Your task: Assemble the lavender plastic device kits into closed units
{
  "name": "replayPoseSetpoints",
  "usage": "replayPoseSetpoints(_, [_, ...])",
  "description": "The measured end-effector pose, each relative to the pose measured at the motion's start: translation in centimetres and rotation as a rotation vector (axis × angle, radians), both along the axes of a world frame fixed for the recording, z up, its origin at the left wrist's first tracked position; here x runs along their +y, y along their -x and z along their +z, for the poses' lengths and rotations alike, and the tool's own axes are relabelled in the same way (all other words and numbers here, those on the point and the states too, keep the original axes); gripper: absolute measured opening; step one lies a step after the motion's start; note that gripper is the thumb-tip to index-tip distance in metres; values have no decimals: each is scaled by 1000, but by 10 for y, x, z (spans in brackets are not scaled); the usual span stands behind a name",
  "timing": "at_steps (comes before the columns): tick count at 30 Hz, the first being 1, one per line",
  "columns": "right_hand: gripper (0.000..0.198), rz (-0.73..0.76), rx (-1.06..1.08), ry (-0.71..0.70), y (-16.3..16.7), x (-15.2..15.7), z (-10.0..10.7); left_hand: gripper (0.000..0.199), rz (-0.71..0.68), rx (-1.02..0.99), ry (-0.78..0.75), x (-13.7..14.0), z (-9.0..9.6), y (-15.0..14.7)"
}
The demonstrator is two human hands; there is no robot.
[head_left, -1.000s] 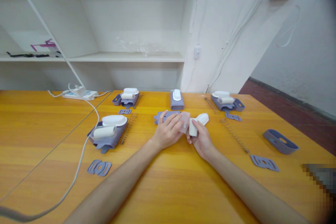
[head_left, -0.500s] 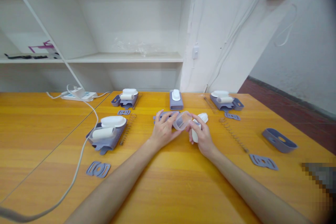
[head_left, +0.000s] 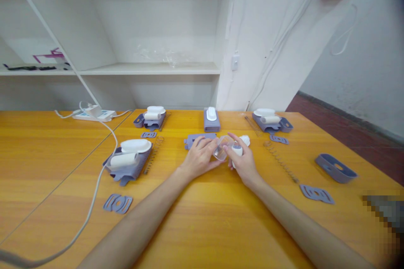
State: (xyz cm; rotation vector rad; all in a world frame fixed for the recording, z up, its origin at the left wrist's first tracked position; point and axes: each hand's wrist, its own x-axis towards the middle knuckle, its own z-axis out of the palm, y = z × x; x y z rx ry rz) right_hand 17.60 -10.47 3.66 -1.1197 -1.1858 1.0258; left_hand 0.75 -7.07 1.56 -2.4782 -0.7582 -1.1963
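Observation:
My left hand is closed on the left side of a clear plastic cup, held just above the table. From the other side my right hand grips a white cylinder with a greyish end, its fingers also touching the cup's rim. Whether the cylinder touches the cup I cannot tell. Behind my left hand lies a grey-purple plastic housing, partly hidden. A white ribbed piece shows just beyond my right fingers.
Grey-purple housings with white parts stand at left, back left, back middle and back right. Springs and flat cut-out plates lie about. An oval grey frame sits right. A white cable crosses the left side.
The clear cup has turned and shifted slightly right and down between my hands. My left fingers have drawn closer together, and the white cylinder in my right hand has tilted and moved up.

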Motion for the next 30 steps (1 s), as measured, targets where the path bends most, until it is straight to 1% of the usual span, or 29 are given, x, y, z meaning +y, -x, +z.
replayPoseSetpoints(2, [58,8,60,1,-2,1,1,60,9,-9,3,-1,0,-1])
replayPoseSetpoints(4, [49,57,184,24,-5,4,2,60,17,-24,-3,-2,0,-2])
replayPoseSetpoints(6, [38,152,332,89,-8,6,4,60,19,-30,-9,-3,1,-3])
replayPoseSetpoints(9, [37,299,483,235,-10,8,6,58,20,-24,16,-4,2,-3])
replayPoseSetpoints(11, [38,377,511,328,-10,7,8,56,16,-30,30,-4,3,-3])
replayPoseSetpoints(14, [47,480,493,427,-10,4,9,58,14,-51,30,-3,3,-3])
replayPoseSetpoints(16, [49,522,476,450,-11,2,10,56,18,-60,29,-2,3,-2])
replayPoseSetpoints(18, [46,514,447,424,-12,2,10,50,35,-59,32,-3,4,-2])
replayPoseSetpoints(19, [43,479,421,381,-13,3,11,47,47,-54,34,-3,4,-2])
replayPoseSetpoints(21, [41,336,306,238,-18,8,14,43,76,-39,40,-4,5,-2])
replayPoseSetpoints(23, [46,137,99,65,-26,15,17,43,101,-25,44,-5,6,-2])
replayPoseSetpoints(25, [56,-60,-152,-78,-38,24,17,42,124,-25,46,-5,6,-2])
replayPoseSetpoints(28, [60,-334,-508,-262,-61,39,7,41,155,-27,56,-5,6,-2])
replayPoseSetpoints(30, [60,-416,-698,-292,-74,45,-4,40,168,-28,66,-5,6,-2])
